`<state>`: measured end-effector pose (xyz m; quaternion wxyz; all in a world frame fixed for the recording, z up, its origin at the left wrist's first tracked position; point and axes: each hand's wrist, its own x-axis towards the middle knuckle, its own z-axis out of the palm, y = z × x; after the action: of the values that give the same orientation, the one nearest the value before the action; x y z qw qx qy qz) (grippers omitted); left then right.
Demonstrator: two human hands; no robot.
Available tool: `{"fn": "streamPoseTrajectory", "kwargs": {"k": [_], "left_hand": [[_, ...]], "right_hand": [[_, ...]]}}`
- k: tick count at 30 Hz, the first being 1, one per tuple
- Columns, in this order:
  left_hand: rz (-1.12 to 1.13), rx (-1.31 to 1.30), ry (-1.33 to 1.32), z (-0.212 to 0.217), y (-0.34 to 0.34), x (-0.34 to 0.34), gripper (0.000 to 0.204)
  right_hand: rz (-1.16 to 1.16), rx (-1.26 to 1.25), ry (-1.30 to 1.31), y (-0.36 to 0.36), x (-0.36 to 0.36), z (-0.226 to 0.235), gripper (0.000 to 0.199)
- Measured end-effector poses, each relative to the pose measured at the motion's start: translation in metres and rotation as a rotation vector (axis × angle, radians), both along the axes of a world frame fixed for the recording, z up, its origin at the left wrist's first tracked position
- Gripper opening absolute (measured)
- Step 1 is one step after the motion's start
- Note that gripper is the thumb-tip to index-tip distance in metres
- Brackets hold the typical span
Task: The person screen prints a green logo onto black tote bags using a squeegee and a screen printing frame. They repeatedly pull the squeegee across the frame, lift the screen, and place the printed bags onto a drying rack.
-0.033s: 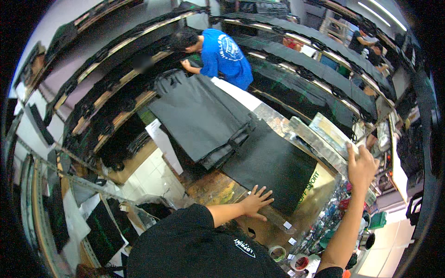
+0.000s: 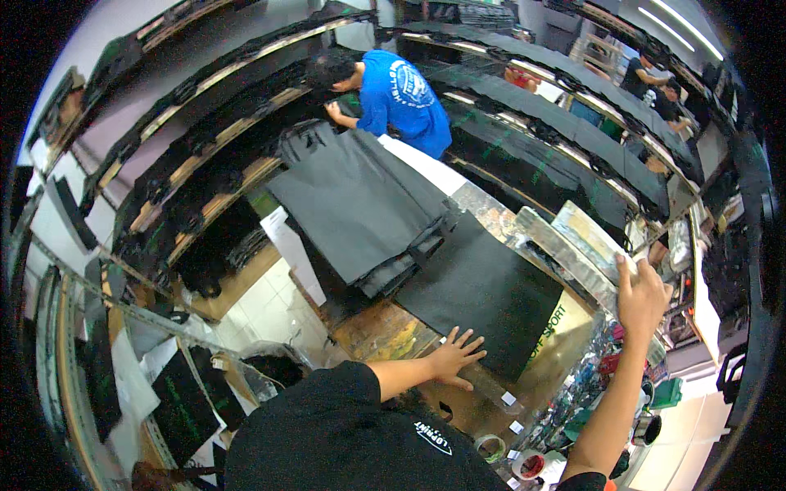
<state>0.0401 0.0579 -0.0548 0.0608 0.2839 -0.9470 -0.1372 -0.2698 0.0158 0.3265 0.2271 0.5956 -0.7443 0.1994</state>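
Note:
My left hand (image 2: 457, 358) lies flat with its fingers spread, at the near edge of a flat black fabric bag or sheet (image 2: 483, 286) on the worktable. At the right, my right hand (image 2: 643, 303) is closed round the end of a pale, paint-stained frame (image 2: 591, 233), which looks like a screen-printing frame. The thumb rests on top; the other fingers are partly hidden. Between the hands, a yellowish panel with dark lettering (image 2: 573, 315) shows beside the black piece. A thick pile of black bags (image 2: 360, 204) lies farther left on the table, touching or overlapping the flat one.
Across the table a co-worker in a blue shirt (image 2: 405, 102) leans toward shelves (image 2: 524, 135) loaded with black pieces. Open ink tubs (image 2: 528, 465) stand at the near right edge beside an ink-smeared strip (image 2: 565, 393). A metal rack (image 2: 123, 303) rises at left; other people work far right.
The whole view has shifted slightly. Both my hands keep their places on the table and the frame.

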Motion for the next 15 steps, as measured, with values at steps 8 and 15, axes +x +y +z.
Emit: {"fn": "streamPoseTrajectory", "kwargs": {"k": [8,15], "left_hand": [[-0.091,0.073,-0.018,0.001,-0.012,-0.046,0.120],[-0.118,0.061,0.098,0.003,0.007,-0.077,0.116]], "right_hand": [[0.043,-0.064,0.003,-0.003,-0.007,-0.002,0.062],[-0.014,0.033,-0.019,0.002,0.005,0.004,0.053]]}}
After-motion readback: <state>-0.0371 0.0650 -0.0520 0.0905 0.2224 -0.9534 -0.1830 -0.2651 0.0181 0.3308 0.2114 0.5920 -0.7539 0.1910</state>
